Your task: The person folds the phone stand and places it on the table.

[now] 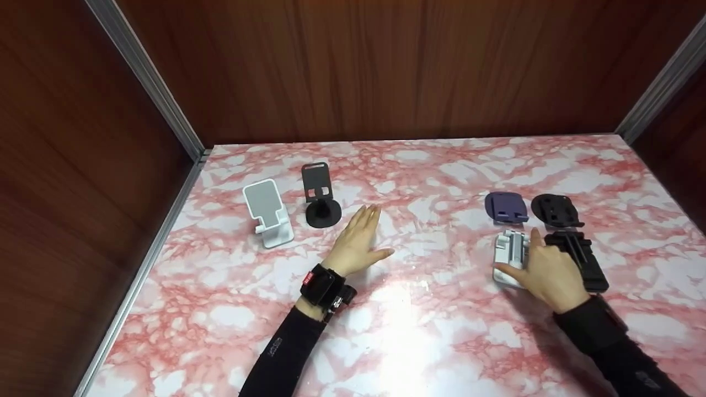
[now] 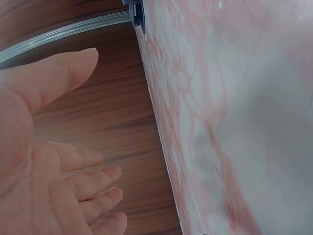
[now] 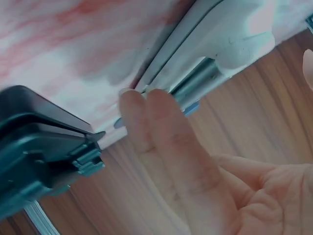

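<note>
Six stands show. Left of the outstretched left hand (image 1: 356,242) rise a white upright stand (image 1: 265,205) and a black upright stand (image 1: 321,205). Four lie folded about the right hand (image 1: 551,270): a purple stand (image 1: 506,205) and a round-based black stand (image 1: 554,210) beyond, an oblong black stand (image 1: 587,264) to its right, and, between extended thumb and straight fingers, a smooth white folded stand (image 1: 505,251), its long axis pointing forward.

Head view: table (image 1: 209,322), top marbled pink and white, glare between 5 and 6 o'clock. Back panel (image 1: 408,66), brown wood grain, at 12 o'clock. Matching left panel (image 1: 71,165) at 9, right panel (image 1: 684,154) at 3. Grey metal rails (image 1: 146,74) in the corners at 10 and 2; edge rail (image 1: 140,275) at 8.
</note>
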The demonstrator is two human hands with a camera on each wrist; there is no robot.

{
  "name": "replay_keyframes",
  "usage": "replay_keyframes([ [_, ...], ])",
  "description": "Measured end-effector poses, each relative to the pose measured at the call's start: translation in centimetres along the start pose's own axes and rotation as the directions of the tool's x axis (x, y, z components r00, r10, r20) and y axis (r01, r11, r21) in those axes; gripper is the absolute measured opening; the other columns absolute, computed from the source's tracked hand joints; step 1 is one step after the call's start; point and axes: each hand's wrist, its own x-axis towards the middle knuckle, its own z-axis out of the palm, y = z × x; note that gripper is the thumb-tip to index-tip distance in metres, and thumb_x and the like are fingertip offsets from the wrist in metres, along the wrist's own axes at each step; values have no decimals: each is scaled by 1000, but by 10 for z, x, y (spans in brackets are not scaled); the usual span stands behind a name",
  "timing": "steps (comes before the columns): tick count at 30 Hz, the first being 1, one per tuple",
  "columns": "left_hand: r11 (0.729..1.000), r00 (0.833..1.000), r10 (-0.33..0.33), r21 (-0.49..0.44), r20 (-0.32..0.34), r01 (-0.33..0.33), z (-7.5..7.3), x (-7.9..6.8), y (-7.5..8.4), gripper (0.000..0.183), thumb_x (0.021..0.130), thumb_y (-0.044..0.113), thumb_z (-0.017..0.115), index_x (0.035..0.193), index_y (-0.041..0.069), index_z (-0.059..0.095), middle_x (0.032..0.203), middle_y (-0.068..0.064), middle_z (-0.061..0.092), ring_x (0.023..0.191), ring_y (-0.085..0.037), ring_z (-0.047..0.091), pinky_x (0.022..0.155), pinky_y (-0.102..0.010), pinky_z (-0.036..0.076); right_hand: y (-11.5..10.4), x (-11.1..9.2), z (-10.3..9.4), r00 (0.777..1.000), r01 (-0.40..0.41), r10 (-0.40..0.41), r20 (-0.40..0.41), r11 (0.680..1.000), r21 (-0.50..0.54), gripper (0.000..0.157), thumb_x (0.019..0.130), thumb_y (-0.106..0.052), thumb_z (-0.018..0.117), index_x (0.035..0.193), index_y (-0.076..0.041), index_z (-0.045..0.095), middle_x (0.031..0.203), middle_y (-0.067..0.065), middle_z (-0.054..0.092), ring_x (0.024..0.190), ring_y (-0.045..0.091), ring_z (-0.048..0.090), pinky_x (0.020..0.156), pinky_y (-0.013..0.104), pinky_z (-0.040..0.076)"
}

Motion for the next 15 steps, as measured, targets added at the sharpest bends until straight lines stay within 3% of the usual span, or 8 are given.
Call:
replay_keyframes([
  [3,1000,1000,-11,-5,7,11,0,-1,1,92,92,42,67,157,1,16,165,-18,17,154,-33,11,126,-45,17,-6,-1,8,995,25,-28,-95,999,-33,109,72,-50,82,133,29,37,66,37,58,48,40,57,43,52,47],
  [6,1000,1000,-13,-5,10,13,0,-1,1,92,92,42,67,157,1,16,165,-18,17,154,-32,10,126,-44,17,-10,-1,13,991,30,-35,-132,999,-39,110,68,-48,85,132,29,38,69,39,60,49,42,58,43,52,47],
  [15,1000,1000,-11,-1,13,11,2,1,0,92,92,41,67,156,-1,17,164,-19,18,154,-34,11,126,-44,16,-13,1,11,999,6,-6,-35,1000,4,102,74,-37,82,132,31,32,78,44,60,61,50,61,50,56,50],
])
